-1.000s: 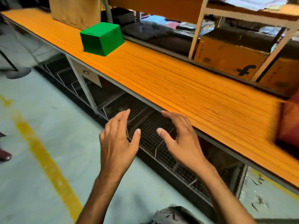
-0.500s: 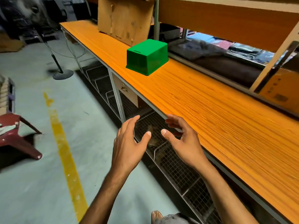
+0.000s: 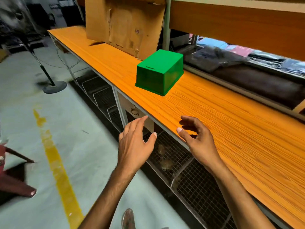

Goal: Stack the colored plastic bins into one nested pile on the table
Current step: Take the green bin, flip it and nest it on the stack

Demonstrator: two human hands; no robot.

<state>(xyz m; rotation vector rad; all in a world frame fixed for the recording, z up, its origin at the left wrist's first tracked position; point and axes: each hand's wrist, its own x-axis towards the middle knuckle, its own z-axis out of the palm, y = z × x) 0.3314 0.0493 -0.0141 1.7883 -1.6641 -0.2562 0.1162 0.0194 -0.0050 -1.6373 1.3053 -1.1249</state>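
Green bin (image 3: 159, 72) upside down on table (image 3: 214, 116), hands empty

No legible text

The cardboard sheet (image 3: 125, 25) carries a small reddish mark, too blurred to read; nothing else bears lettering.

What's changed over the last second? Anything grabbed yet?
Nothing grabbed. The view has closed in on the green bin, which now sits nearer and more central. Both hands have advanced with it: the right hand now reaches over the table edge, and the left hand is beside it, off the table. Unchanged: both hands open and empty, the bin upside down and untouched.
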